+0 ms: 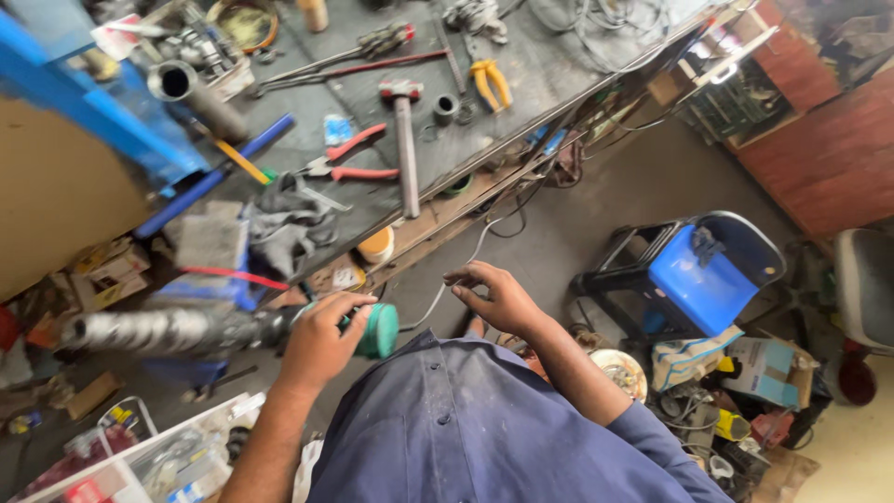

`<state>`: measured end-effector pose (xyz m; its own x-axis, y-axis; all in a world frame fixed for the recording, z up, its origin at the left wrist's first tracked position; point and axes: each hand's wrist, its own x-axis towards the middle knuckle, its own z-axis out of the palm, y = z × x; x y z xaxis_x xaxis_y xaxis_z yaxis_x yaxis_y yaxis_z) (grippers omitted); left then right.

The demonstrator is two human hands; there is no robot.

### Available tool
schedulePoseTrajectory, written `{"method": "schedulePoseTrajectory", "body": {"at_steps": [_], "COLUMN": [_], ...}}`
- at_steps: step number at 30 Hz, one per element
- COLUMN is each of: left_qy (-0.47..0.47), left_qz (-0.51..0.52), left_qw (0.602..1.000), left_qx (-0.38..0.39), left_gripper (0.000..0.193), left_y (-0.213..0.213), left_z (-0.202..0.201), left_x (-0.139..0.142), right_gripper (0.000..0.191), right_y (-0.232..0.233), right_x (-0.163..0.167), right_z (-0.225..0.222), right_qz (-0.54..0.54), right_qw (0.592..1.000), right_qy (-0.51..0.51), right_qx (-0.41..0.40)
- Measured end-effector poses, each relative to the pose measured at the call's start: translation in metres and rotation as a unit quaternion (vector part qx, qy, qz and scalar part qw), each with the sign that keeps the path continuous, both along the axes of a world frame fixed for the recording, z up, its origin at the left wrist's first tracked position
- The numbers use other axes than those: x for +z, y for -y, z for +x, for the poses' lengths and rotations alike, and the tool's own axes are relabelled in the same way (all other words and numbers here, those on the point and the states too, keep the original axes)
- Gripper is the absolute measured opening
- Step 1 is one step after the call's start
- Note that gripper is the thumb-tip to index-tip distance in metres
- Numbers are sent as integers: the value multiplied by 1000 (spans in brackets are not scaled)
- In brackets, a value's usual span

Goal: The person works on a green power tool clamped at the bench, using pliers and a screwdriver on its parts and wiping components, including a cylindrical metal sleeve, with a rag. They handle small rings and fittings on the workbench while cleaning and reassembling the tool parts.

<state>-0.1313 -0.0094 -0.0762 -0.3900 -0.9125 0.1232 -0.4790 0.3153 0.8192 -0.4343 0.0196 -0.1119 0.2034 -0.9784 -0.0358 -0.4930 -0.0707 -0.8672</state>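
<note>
Two hands are out in front of me. My left hand (pixel 321 335) is clenched around a power tool (pixel 279 328) with a green end, low at about seven o'clock. My right hand (pixel 498 298) is loose and open near the middle, with fingers spread, close to a thin grey wire (pixel 463 265) that hangs off the worktop (pixel 521 74). I think I should keep the tool steady and pinch the wire softly. Up at twelve o'clock lie a hammer (pixel 405 140), red pliers (pixel 345 160) and yellow pliers (pixel 490 82). I cannot tell if my fingers touch the wire. My palm hides the tool's middle, and its long front end is blurry.
</note>
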Motion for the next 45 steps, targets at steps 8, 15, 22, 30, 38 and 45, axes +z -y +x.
{"method": "schedulePoseTrajectory", "body": {"at_steps": [8,15,22,30,38,45], "left_qy": [-33,-77,-55,-50,-5,-11], "left_qz": [-158,-137,-87,-73,-62,-88], "left_qw": [987,987,993,991,997,993], "left_qx": [-7,21,59,100,47,77], "left_gripper": [21,41,24,11,12,12], "left_y": [69,106,138,189,222,244], "left_z": [-147,-238,-258,-250,-255,-303], "left_x": [3,11,0,-11,-10,1], "right_gripper": [26,27,25,18,22,19], "right_y": [24,69,157,290,434,482], "right_x": [-27,-35,-16,16,5,9], "right_z": [-146,-235,-213,-190,-210,-241], "right_qz": [34,111,28,-109,-231,-282], "right_qw": [999,991,999,991,949,935], "right_qy": [4,31,16,-73,-206,-213], "right_qx": [-38,-72,9,29,-62,38]}}
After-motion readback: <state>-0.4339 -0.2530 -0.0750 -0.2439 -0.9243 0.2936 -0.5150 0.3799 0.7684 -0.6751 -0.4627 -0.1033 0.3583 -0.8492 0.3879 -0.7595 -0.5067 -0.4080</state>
